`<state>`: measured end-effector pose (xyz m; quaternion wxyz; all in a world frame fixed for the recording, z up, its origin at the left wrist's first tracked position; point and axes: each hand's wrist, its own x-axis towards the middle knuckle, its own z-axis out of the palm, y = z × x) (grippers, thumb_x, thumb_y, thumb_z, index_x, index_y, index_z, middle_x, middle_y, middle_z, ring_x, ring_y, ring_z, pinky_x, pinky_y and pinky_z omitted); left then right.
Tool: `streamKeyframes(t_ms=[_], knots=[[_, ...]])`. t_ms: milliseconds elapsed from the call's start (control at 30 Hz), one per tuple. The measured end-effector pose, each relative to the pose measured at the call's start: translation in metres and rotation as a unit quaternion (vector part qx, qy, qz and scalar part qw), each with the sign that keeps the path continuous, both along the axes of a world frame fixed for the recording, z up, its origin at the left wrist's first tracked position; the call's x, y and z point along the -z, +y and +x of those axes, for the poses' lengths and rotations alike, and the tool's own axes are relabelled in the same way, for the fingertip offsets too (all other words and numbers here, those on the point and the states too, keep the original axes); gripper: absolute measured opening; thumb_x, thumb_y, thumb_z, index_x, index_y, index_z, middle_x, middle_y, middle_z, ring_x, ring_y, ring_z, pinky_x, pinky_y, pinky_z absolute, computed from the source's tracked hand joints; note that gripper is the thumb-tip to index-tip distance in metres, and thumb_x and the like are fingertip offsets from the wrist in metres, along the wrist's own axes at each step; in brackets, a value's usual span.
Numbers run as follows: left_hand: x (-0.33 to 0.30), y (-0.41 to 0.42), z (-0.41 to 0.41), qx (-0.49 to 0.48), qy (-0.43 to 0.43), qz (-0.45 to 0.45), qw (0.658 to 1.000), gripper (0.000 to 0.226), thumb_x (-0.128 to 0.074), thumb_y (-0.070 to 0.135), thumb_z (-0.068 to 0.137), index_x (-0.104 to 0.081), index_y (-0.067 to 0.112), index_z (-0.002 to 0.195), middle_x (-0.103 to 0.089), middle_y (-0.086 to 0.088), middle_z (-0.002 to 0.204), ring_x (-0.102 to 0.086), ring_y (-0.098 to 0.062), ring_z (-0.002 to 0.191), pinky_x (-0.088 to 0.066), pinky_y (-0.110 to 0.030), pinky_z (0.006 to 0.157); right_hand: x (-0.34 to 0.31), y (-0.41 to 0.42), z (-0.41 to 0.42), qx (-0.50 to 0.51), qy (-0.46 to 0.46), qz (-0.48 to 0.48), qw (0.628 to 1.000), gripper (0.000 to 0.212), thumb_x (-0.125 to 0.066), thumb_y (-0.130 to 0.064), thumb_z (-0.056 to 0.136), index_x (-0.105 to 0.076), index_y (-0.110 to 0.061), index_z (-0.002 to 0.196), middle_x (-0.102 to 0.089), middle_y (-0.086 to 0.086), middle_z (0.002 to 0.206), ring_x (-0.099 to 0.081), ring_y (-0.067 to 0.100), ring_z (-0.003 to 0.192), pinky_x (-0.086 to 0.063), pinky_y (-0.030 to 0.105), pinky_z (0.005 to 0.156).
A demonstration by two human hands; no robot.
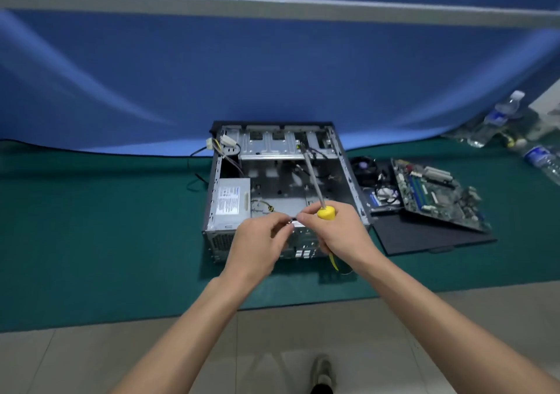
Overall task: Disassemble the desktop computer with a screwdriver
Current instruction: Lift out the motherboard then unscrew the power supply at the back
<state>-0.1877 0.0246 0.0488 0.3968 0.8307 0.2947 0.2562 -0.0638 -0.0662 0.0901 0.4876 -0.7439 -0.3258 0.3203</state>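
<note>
- The desktop computer case point(281, 181) lay on its side, open face up, on the green mat point(106, 227), near the middle of the mat's far edge, where the blue backdrop point(272, 75) came down to meet it.
- Inside the case, the power supply point(231, 204) sat in the near-left corner; loose cables with white connectors point(227, 142) hung at the far-left corner, and the drive bays point(278, 142) ran along the far side.
- The right hand point(342, 233) gripped the screwdriver by its yellow handle point(326, 213), fingers curled round it above the near edge of the case. The metal shaft point(313, 178) pointed up and away over the case interior.
- The left hand point(257, 242) was held beside the right, fingertips pinched together on a small dark part point(293, 219), too small to identify. The right thumb and forefinger met it at the same spot.
- The removed motherboard point(436, 193) rested tilted on the dark side panel point(424, 236), just right of the case, toward the right side of the mat. A cooling fan point(363, 165) and a tangle of cables lay between the case and the board.
- Two clear water bottles point(497, 121) lay at the far-right corner of the mat.
- A tiled floor point(272, 333) bordered the near edge of the mat; a shoe point(322, 372) showed at the bottom of the view.
</note>
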Motion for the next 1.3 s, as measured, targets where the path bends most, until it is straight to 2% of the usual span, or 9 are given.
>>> streamKeyframes(t_ms=[133, 367, 500, 600, 733, 833, 1000, 1167, 1300], knots=[[-0.021, -0.003, 0.036, 0.042, 0.004, 0.137, 0.990, 0.016, -0.064, 0.018, 0.088, -0.072, 0.015, 0.101, -0.073, 0.001, 0.085, -0.066, -0.018, 0.075, -0.052, -0.037, 0.070, -0.012, -0.003, 0.035, -0.005, 0.005, 0.014, 1.000, 0.014, -0.068, -0.014, 0.085, -0.065, -0.010, 0.071, -0.047, -0.005, 0.041, -0.040, 0.011, 0.036, -0.037, 0.023, 0.038], [-0.024, -0.010, 0.141, 0.068, 0.039, 0.196, 0.977, 0.012, -0.061, 0.023, 0.089, -0.071, 0.019, 0.093, -0.070, 0.003, 0.072, -0.063, -0.018, 0.067, -0.047, -0.031, 0.061, -0.010, -0.017, 0.135, 0.013, 0.026, -0.018, 0.999, 0.021, -0.064, -0.011, 0.086, -0.064, -0.010, 0.065, -0.049, 0.000, 0.042, -0.043, 0.013, 0.035, -0.035, 0.021, 0.039], [-0.010, -0.011, 0.206, 0.099, 0.131, 0.189, 0.968, 0.020, -0.053, 0.029, 0.094, -0.068, 0.022, 0.105, -0.071, 0.002, 0.087, -0.064, -0.020, 0.081, -0.048, -0.034, 0.072, 0.011, -0.019, 0.196, 0.051, 0.069, -0.054, 0.995, 0.022, -0.065, -0.010, 0.085, -0.065, -0.012, 0.063, -0.050, 0.001, 0.044, -0.041, 0.012, 0.037, -0.037, 0.023, 0.040], [0.005, -0.008, 0.243, 0.025, 0.180, 0.111, 0.977, 0.021, -0.052, 0.031, 0.092, -0.063, 0.024, 0.108, -0.070, 0.006, 0.095, -0.063, -0.017, 0.089, -0.049, -0.033, 0.077, 0.035, -0.015, 0.230, 0.091, 0.088, -0.072, 0.989, 0.023, -0.067, -0.009, 0.085, -0.064, -0.011, 0.062, -0.049, -0.003, 0.040, -0.040, 0.011, 0.033, -0.037, 0.021, 0.039], [0.035, 0.005, 0.276, -0.126, 0.242, 0.046, 0.961, 0.022, -0.039, 0.027, 0.096, -0.044, 0.022, 0.076, -0.052, 0.009, 0.066, -0.047, -0.006, 0.056, -0.032, -0.025, 0.050, 0.074, -0.005, 0.260, 0.116, 0.081, -0.113, 0.983, 0.021, -0.068, -0.012, 0.084, -0.066, -0.009, 0.064, -0.049, -0.004, 0.041, -0.043, 0.010, 0.034, -0.037, 0.021, 0.042], [0.053, 0.014, 0.290, -0.172, 0.266, 0.036, 0.948, 0.027, -0.032, 0.025, 0.097, -0.038, 0.020, 0.072, -0.041, 0.009, 0.062, -0.034, -0.004, 0.049, -0.026, -0.029, 0.053, 0.102, 0.007, 0.273, 0.126, 0.091, -0.147, 0.977, 0.015, -0.069, -0.013, 0.084, -0.069, -0.003, 0.072, -0.050, -0.001, 0.046, -0.043, 0.010, 0.036, -0.038, 0.021, 0.042], [0.081, 0.022, 0.298, -0.151, 0.261, 0.096, 0.949, 0.028, -0.027, 0.029, 0.098, -0.042, 0.017, 0.078, -0.047, 0.005, 0.058, -0.052, -0.023, 0.054, -0.032, -0.032, 0.052, 0.141, 0.042, 0.283, 0.161, 0.145, -0.170, 0.961, 0.020, -0.067, -0.011, 0.084, -0.063, -0.010, 0.065, -0.051, 0.001, 0.047, -0.047, 0.015, 0.040, -0.042, 0.028, 0.053], [0.088, 0.029, 0.298, -0.136, 0.285, 0.109, 0.943, 0.025, -0.022, 0.031, 0.096, -0.036, 0.020, 0.079, -0.063, -0.003, 0.066, -0.058, -0.031, 0.061, -0.030, -0.033, 0.053, 0.174, 0.075, 0.278, 0.162, 0.039, -0.274, 0.947, 0.020, -0.063, -0.028, 0.087, -0.067, -0.009, 0.088, -0.069, 0.009, 0.085, -0.064, 0.028, 0.080, -0.046, 0.030, 0.068], [0.089, 0.031, 0.300, -0.132, 0.298, 0.097, 0.941, 0.023, -0.023, 0.031, 0.097, -0.034, 0.019, 0.081, -0.065, -0.006, 0.070, -0.060, -0.033, 0.067, -0.030, -0.035, 0.055, 0.186, 0.094, 0.277, 0.168, 0.012, -0.320, 0.932, 0.014, -0.059, -0.022, 0.087, -0.064, -0.008, 0.089, -0.069, 0.012, 0.095, -0.062, 0.029, 0.086, -0.039, 0.025, 0.064]])
